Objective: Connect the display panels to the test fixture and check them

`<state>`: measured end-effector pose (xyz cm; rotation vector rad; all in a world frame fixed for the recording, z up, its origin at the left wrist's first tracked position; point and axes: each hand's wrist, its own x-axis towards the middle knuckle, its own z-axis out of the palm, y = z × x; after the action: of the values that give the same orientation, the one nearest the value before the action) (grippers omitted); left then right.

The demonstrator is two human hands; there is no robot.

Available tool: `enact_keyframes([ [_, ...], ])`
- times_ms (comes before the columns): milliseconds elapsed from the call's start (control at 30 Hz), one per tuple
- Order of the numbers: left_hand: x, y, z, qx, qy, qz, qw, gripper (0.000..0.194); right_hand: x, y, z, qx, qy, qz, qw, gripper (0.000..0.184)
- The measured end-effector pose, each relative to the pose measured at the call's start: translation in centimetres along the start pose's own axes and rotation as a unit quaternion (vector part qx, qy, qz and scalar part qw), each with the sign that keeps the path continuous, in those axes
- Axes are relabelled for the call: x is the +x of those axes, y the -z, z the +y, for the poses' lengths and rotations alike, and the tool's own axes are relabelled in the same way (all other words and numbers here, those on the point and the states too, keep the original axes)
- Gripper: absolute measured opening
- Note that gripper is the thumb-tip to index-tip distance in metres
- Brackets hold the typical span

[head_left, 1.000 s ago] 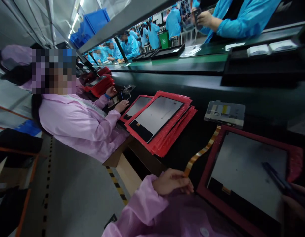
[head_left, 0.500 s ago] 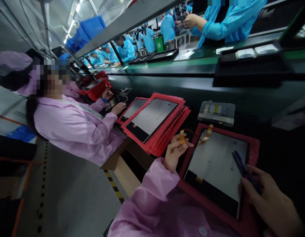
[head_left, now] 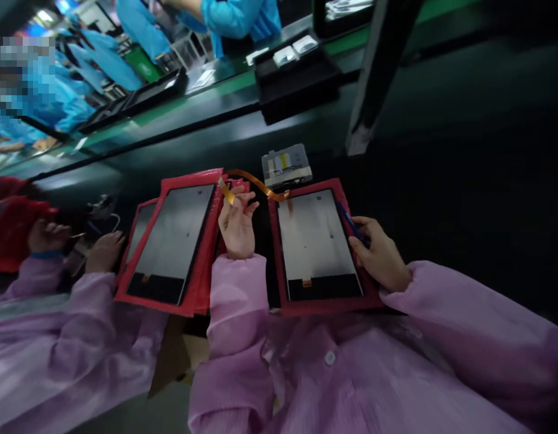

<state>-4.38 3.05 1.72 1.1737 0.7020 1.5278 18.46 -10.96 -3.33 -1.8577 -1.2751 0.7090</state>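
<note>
My left hand [head_left: 238, 226] is closed on the free end of an orange flex cable [head_left: 249, 176], its other fingers spread. That cable arches across to the top edge of a flat display panel [head_left: 317, 241], grey-white with a black band at its near end. The panel lies on a red foam sheet [head_left: 274, 265]. At the panel's right edge my right hand [head_left: 381, 256] grips blue tweezers [head_left: 352, 225], their tips close to the upper right corner. A small orange tab [head_left: 306, 283] sits on the black band.
Left of my hand lies a stack of red sheets [head_left: 200, 265] with another panel [head_left: 173, 241] on top. A clear plastic case [head_left: 287, 166] stands behind my panel. Beyond are a black tray [head_left: 297, 78] and a dark post [head_left: 378, 72]. A co-worker's hands [head_left: 105, 250] are at far left.
The view has swung right and down, bringing my work to the middle. My left hand still holds the cable end; the tweezers have shifted from over the panel to its right edge.
</note>
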Motion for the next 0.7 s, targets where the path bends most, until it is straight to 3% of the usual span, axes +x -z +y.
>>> enact_keyframes([
  [167, -1.7, -0.4, -2.9, 0.064, 0.099, -0.071, 0.990, 0.028, 1.5, 1.4, 0.0, -0.034, 0.048, 0.054, 0.997, 0.034],
  [300, -3.0, -0.7, -4.4, 0.136, 0.153, -0.090, 0.975, 0.032, 6.1, 2.4, 0.6, -0.081, 0.088, 0.095, 0.988, 0.035],
  [433, -3.1, -1.0, -4.5, 0.199, 0.137, -0.149, 0.959, 0.037, 10.6, 2.5, 1.1, -0.117, 0.103, 0.129, 0.979, 0.034],
  [533, -3.0, -1.1, -4.2, 0.228, 0.119, -0.184, 0.949, 0.039, 11.2, 2.6, 0.5, -0.120, 0.123, 0.153, 0.973, 0.034],
  [600, -3.0, -1.1, -3.9, 0.239, 0.120, -0.215, 0.939, 0.040, 10.1, 2.5, -0.4, -0.070, 0.183, 0.103, 0.975, 0.034],
  [700, -3.2, -1.3, -3.5, 0.282, 0.101, -0.287, 0.910, 0.038, 7.7, 1.0, -2.1, 0.024, 0.277, -0.071, 0.958, 0.033],
])
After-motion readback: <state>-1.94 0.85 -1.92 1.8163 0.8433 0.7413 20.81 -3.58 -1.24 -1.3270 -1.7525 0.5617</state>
